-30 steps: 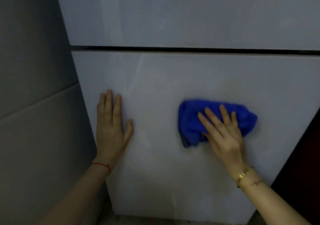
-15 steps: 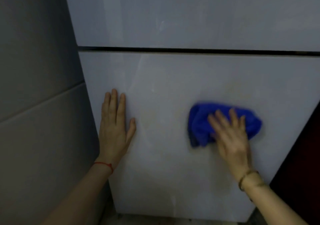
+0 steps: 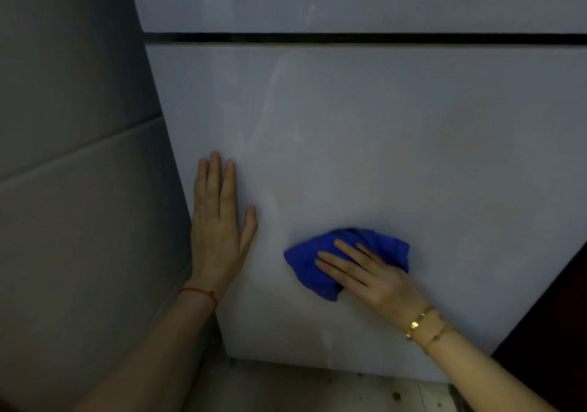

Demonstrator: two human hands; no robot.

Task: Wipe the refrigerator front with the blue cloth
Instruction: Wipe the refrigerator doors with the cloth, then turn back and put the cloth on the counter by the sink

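Refrigerator front (image 3: 397, 145): pale, glossy panel filling most of the view, with faint streaks and smears catching the light on its left half.
Door gap (image 3: 365, 38): dark horizontal line near the top, dividing an upper door from the lower door on which both hands rest.
Blue cloth (image 3: 313, 267): bunched and crumpled, pressed flat against the lower door in its lower middle part, right of the left hand and apart from it; its left corner and bottom fold stick out past the fingers.
Right hand (image 3: 373, 280): laid palm-down over the right part of the cloth, fingers spread and stretched toward the upper left; it pins the cloth to the door by flat pressure and does not curl around it.
Right wrist: two thin gold bracelets (image 3: 424, 326) around it.
Left hand (image 3: 219, 224): open and flat on the door near its left edge, fingers together pointing up, thumb out to the right; it holds nothing.
Left wrist: a thin red string (image 3: 200, 292) tied around it.
Grey wall (image 3: 79, 157): left of the refrigerator, crossed by a slanting seam.
Floor (image 3: 317, 392): dim tiled strip below the door's bottom edge, dotted with small dark specks.
Right side: a dark, indistinct surface (image 3: 552, 332) beside the refrigerator.
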